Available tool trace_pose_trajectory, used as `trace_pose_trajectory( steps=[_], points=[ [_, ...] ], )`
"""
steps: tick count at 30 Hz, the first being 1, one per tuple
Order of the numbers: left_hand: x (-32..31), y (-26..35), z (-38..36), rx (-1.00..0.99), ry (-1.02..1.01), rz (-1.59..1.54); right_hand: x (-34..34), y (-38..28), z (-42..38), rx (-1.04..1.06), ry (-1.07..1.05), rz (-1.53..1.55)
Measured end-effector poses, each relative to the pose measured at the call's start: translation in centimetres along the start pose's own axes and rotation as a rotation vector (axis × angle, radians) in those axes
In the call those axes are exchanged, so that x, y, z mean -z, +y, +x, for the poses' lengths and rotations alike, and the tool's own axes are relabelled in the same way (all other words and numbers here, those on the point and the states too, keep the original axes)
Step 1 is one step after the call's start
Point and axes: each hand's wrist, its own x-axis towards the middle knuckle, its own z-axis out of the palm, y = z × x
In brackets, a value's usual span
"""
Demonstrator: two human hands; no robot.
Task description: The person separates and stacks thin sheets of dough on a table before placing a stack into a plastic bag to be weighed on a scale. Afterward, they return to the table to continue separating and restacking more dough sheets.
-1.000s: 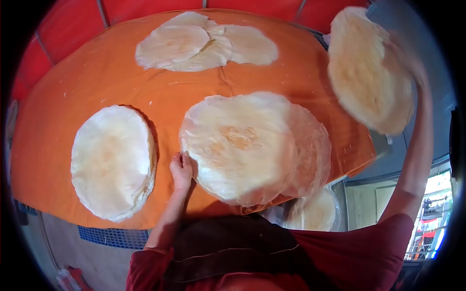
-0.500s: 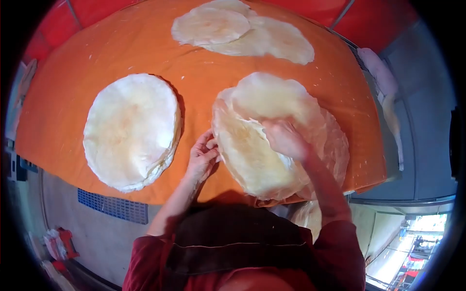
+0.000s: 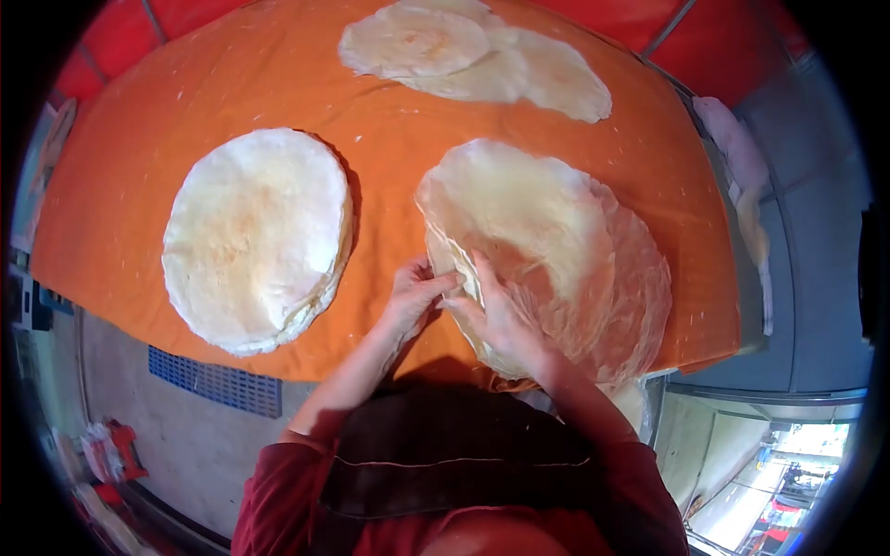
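Observation:
A loose pile of large, thin, translucent flatbreads (image 3: 556, 232) lies right of centre on the orange cloth. My left hand (image 3: 417, 295) is at the pile's left edge, thumb and fingers closed on the rim of a flatbread. Close beside it, my right hand (image 3: 501, 320) grips the same edge, where several thin layers bunch up. Part of its fingers is hidden by the sheets. To the left rests a neat round stack of pale flatbreads (image 3: 255, 236), touched by neither hand.
More flatbreads (image 3: 417, 44) overlap at the far side of the orange cloth (image 3: 111, 213). A blue plastic grate (image 3: 215, 380) lies below the cloth's left front edge. A pale rolled cloth (image 3: 732, 144) runs along the right side.
My right hand has come left and down from the pile's middle to its left edge, near my left hand. The folded-over top sheet no longer spreads across the pile's front. The view shifted slightly.

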Motion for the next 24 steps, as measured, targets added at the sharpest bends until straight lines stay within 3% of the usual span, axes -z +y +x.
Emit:
trace_pose_trajectory(
  steps=[4,7,10,13,16,17,18,19,22,23,24],
  points=[
    [0.1,-0.2,0.0,0.166,0.195,-0.067,-0.2,5.0,1.3,-0.106,0.073,0.235],
    [1.8,-1.7,-0.2,0.141,0.195,-0.113,11.0,9.8,3.4,-0.019,0.032,0.516],
    [2.6,-2.6,0.0,0.062,0.262,-0.102,25.0,10.0,2.2,0.059,0.092,0.633],
    [2.7,-2.7,0.4,0.031,0.3,-0.069,31.7,7.6,0.0,0.145,0.227,0.451],
    [3.0,-3.1,0.4,0.008,0.228,-0.051,31.1,4.8,-0.3,0.256,0.396,-0.102],
    [2.9,-2.8,0.3,0.068,0.183,-0.118,29.7,4.0,-0.3,0.314,0.357,-0.25],
    [2.8,-2.2,0.1,0.125,0.141,-0.184,28.2,5.2,0.6,0.226,0.354,-0.565],
    [2.5,-1.5,-0.3,0.179,0.103,-0.253,24.2,9.0,1.8,0.461,0.453,-0.342],
    [-0.7,1.5,-1.6,0.267,-0.032,-0.36,12.6,5.4,0.3,0.307,0.304,-0.211],
    [-1.3,1.8,-1.7,0.257,-0.099,-0.397,7.7,4.8,-0.5,0.228,0.233,0.009],
    [-1.9,2.1,-1.5,0.245,-0.17,-0.434,3.6,3.4,-1.9,0.186,0.147,-0.054]
  ],
)
